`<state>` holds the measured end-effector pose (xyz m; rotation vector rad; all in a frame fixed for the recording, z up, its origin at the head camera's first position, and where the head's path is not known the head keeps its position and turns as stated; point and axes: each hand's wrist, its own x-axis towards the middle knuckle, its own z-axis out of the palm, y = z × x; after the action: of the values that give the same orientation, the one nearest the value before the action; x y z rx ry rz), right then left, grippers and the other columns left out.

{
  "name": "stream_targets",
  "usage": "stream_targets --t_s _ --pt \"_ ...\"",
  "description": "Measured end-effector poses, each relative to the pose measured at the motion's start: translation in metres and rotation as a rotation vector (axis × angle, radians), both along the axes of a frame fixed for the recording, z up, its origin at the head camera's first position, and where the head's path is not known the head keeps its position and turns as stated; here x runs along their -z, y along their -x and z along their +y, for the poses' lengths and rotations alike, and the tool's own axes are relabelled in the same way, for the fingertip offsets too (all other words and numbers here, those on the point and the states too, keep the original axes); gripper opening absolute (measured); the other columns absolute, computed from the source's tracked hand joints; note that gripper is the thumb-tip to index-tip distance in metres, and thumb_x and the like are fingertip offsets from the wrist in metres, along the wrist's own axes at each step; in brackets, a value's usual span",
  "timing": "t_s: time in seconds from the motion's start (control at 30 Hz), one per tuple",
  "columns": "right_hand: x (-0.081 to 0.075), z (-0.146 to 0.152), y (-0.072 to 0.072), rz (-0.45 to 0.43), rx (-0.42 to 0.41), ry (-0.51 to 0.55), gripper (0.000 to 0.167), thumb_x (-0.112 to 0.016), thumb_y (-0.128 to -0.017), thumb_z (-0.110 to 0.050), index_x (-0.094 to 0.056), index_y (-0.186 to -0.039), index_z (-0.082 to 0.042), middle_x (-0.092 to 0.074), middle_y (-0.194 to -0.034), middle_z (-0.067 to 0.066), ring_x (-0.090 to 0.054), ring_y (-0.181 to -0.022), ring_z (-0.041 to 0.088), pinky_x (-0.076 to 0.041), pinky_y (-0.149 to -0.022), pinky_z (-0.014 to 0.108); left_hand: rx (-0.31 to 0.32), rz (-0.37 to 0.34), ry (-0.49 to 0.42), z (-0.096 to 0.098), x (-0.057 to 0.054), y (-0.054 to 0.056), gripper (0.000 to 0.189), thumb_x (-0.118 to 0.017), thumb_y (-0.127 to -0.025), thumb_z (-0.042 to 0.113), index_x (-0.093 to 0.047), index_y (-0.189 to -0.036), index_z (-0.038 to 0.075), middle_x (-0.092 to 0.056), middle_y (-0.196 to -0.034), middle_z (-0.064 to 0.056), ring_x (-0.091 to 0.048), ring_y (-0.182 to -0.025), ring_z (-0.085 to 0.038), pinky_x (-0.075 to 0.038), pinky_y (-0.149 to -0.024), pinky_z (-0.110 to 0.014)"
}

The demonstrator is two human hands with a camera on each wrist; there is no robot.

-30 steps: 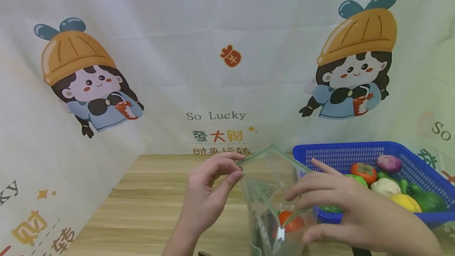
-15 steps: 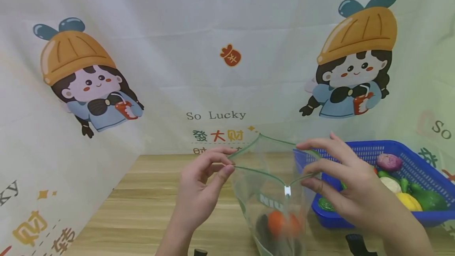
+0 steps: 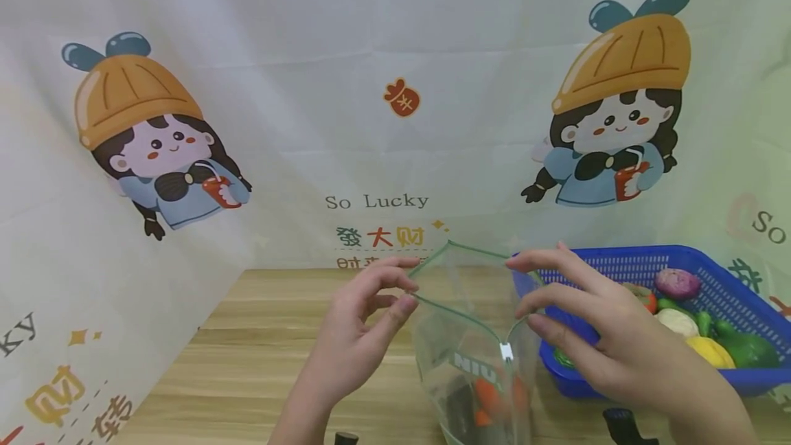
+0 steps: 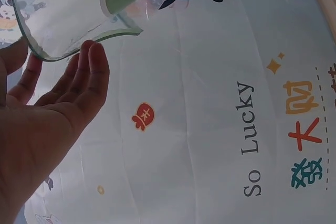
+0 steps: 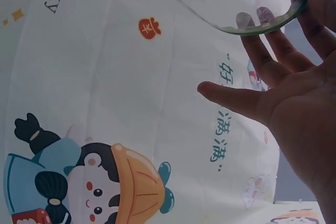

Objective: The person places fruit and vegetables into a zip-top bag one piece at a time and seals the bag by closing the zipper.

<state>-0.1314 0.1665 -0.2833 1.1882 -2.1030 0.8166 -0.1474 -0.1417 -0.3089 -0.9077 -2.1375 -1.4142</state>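
A clear zip bag (image 3: 457, 335) with a green rim and a white slider (image 3: 506, 351) stands wide at the mouth between both hands. Inside its lower part, an orange-red item (image 3: 491, 395) and a dark item (image 3: 459, 407) show through the plastic. My left hand (image 3: 366, 335) pinches the left corner of the rim between thumb and fingers; in the left wrist view the green rim (image 4: 52, 59) runs between them. On the other side, my right hand (image 3: 608, 335) holds the right part of the rim, thumb in front near the slider and fingertips along the far edge.
A blue basket (image 3: 763, 369) at the right holds a purple onion (image 3: 677, 283), a white vegetable, a yellow one and several green ones. Two dark objects (image 3: 624, 426) (image 3: 346, 438) poke up at the near edge of the wooden table (image 3: 247, 362). A printed curtain hangs behind.
My right hand has gone from loosely spread before the bag to gripping its right rim. The bag's mouth has spread wider, and its slider has moved up and right. My left hand keeps its pinch.
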Motion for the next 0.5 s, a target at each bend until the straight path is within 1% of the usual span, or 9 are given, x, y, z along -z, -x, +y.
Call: stream_targets --t_s 0.07,0.13,0.2,0.23,0.3,0.37,0.43,0.47,0.5 --pt "-0.0009 0.0016 -0.0013 -0.012 -0.007 -0.015 0.049 -0.082 -0.085 0.005 -0.070 -0.110 -0.036 -0.060 -0.148 -0.001 -0.058 -0.139 0.009 -0.016 -0.135 0.023 0.011 -0.015 0.045 -0.0006 -0.0008 -0.0008 0.015 -0.069 -0.104 0.009 -0.066 -0.119 0.010 -0.062 -0.149 -0.009 -0.067 -0.127 -0.026 -0.065 -0.094 -0.035" --pt "-0.0021 0.0033 -0.0037 -0.034 -0.003 -0.035 0.048 -0.084 -0.086 -0.001 -0.070 -0.110 -0.040 -0.060 -0.149 -0.004 -0.055 -0.142 0.010 -0.016 -0.135 0.020 0.024 -0.025 0.088 -0.0004 -0.0012 -0.0012 0.022 -0.070 -0.104 0.011 -0.065 -0.125 0.010 -0.059 -0.154 -0.008 -0.068 -0.127 -0.026 -0.065 -0.095 -0.034" --pt "-0.0034 0.0046 -0.0061 -0.064 0.003 -0.051 0.045 -0.085 -0.088 -0.006 -0.069 -0.108 -0.043 -0.059 -0.150 -0.007 -0.052 -0.145 0.011 -0.015 -0.134 0.018 0.031 -0.027 0.118 -0.0001 -0.0006 -0.0009 0.025 -0.069 -0.104 0.012 -0.063 -0.128 0.008 -0.058 -0.155 -0.009 -0.068 -0.126 -0.027 -0.065 -0.096 -0.034" --pt "-0.0037 0.0051 -0.0071 -0.076 0.005 -0.055 0.044 -0.085 -0.089 -0.007 -0.069 -0.107 -0.044 -0.059 -0.150 -0.009 -0.050 -0.147 0.011 -0.015 -0.133 0.016 0.032 -0.030 0.125 -0.0001 0.0000 -0.0005 0.025 -0.069 -0.104 0.013 -0.063 -0.128 0.007 -0.059 -0.153 -0.011 -0.069 -0.124 -0.028 -0.065 -0.096 -0.035" --pt "-0.0044 0.0059 -0.0089 -0.098 0.011 -0.059 0.044 -0.084 -0.090 -0.009 -0.068 -0.106 -0.047 -0.059 -0.149 -0.012 -0.048 -0.148 0.011 -0.015 -0.131 0.013 0.029 -0.044 0.124 0.0000 0.0011 0.0001 0.019 -0.068 -0.105 0.012 -0.063 -0.122 0.007 -0.064 -0.145 -0.013 -0.070 -0.124 -0.029 -0.064 -0.097 -0.035" --pt "-0.0046 0.0068 -0.0086 -0.094 -0.006 -0.051 0.045 -0.084 -0.090 -0.007 -0.069 -0.109 -0.045 -0.059 -0.149 -0.010 -0.050 -0.147 0.012 -0.016 -0.131 0.014 0.023 -0.048 0.116 -0.0006 0.0021 0.0000 0.013 -0.069 -0.104 0.012 -0.062 -0.115 0.008 -0.067 -0.138 -0.014 -0.072 -0.120 -0.031 -0.064 -0.098 -0.035" --pt "-0.0050 0.0079 -0.0086 -0.089 0.003 -0.040 0.047 -0.084 -0.089 -0.006 -0.070 -0.113 -0.044 -0.059 -0.150 -0.010 -0.053 -0.144 0.011 -0.027 -0.128 0.013 0.024 -0.043 0.098 -0.0009 0.0021 -0.0005 0.011 -0.070 -0.103 0.010 -0.061 -0.109 0.009 -0.070 -0.131 -0.015 -0.074 -0.117 -0.032 -0.064 -0.098 -0.036" --pt "-0.0053 0.0089 -0.0084 -0.084 0.012 -0.033 0.048 -0.084 -0.089 -0.005 -0.071 -0.115 -0.043 -0.059 -0.150 -0.010 -0.053 -0.144 0.011 -0.028 -0.127 0.013 0.026 -0.036 0.089 -0.0007 0.0017 -0.0007 0.011 -0.070 -0.102 0.009 -0.061 -0.107 0.009 -0.071 -0.128 -0.015 -0.074 -0.118 -0.031 -0.064 -0.098 -0.036" --pt "-0.0057 0.0101 -0.0078 -0.080 0.027 -0.023 0.049 -0.084 -0.088 -0.004 -0.071 -0.117 -0.042 -0.059 -0.150 -0.010 -0.055 -0.142 0.009 -0.032 -0.124 0.013 0.026 -0.032 0.081 -0.0005 0.0015 -0.0012 0.011 -0.071 -0.101 0.008 -0.061 -0.105 0.010 -0.071 -0.130 -0.014 -0.076 -0.116 -0.031 -0.064 -0.098 -0.036"
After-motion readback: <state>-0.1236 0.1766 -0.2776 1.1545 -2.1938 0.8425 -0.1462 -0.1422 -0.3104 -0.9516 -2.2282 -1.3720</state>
